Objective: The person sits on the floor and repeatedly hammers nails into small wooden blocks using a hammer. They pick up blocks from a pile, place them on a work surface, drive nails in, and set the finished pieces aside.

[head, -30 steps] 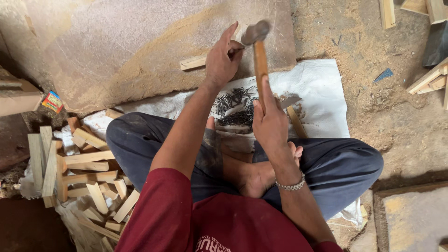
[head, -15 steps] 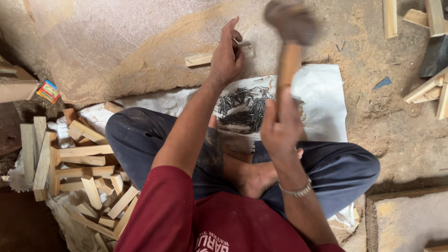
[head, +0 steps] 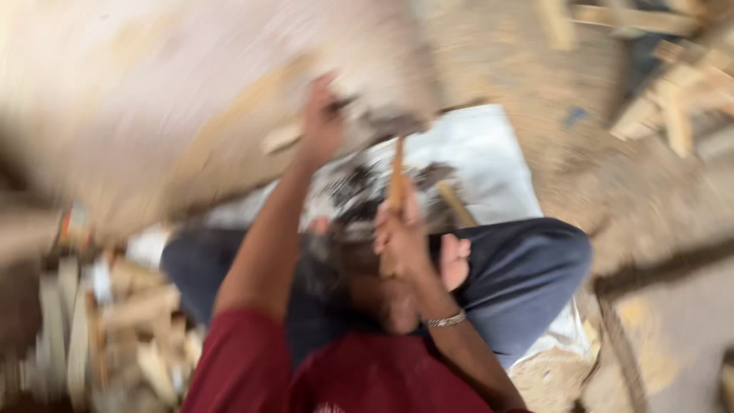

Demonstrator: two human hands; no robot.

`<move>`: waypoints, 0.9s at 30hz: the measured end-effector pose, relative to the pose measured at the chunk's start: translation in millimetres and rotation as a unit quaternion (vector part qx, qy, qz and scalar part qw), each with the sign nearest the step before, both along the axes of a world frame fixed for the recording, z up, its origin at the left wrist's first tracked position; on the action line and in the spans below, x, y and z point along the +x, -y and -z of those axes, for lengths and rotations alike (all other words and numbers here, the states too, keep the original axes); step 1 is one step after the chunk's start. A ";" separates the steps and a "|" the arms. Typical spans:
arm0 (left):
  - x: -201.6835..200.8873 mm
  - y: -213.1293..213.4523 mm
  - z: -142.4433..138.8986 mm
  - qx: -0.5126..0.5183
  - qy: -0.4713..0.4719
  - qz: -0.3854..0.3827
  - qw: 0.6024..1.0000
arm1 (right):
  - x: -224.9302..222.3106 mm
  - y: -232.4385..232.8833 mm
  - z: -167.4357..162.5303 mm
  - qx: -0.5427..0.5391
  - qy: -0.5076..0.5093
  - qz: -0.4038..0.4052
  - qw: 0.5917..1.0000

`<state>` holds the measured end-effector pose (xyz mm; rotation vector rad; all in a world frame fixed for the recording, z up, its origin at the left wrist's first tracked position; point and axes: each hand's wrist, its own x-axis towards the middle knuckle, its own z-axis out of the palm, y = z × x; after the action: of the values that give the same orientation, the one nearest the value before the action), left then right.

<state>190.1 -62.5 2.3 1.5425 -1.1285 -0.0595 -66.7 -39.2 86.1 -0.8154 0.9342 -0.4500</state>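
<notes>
Wooden hammer point(head: 396, 164) handle is clenched in your right hand point(head: 399, 241), head down by a blurred wood strip point(head: 281, 138) on the floor. Your left hand point(head: 321, 122) rests at that strip; its grip can't be told. White sack point(head: 489, 164) lies under your legs, wood offcuts point(head: 115, 321) piled left.

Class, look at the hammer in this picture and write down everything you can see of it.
The hammer has a pale wooden handle and a dark head that looks like metal, though motion blur smears its outline. It stands nearly upright in the view, head away from the person, low over the white sheet spread on the ground. The right hand grips the lower part of the handle. The left hand is close beside the head, fingers at something too blurred to tell. Whether the head touches anything cannot be told.
</notes>
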 end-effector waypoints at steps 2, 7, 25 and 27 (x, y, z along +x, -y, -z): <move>4.0 -4.9 -11.4 -0.139 -0.096 0.132 0.977 | -5.1 0.1 4.0 0.004 -0.043 -0.017 0.999; 9.1 -68.6 -37.4 0.318 0.192 -0.010 0.928 | -14.3 4.0 11.6 0.031 0.048 0.009 0.998; -154.6 262.7 -175.7 0.107 -0.378 0.150 0.907 | -19.1 10.9 17.0 0.052 0.083 -0.003 0.995; -181.5 242.4 -191.8 0.173 -0.264 0.180 0.932 | -18.0 11.4 16.4 0.044 0.087 -0.009 0.995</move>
<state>8.6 -305.0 194.1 1.4698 -0.9762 -0.9120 -84.6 -50.7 69.6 -0.6919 0.7796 -0.4532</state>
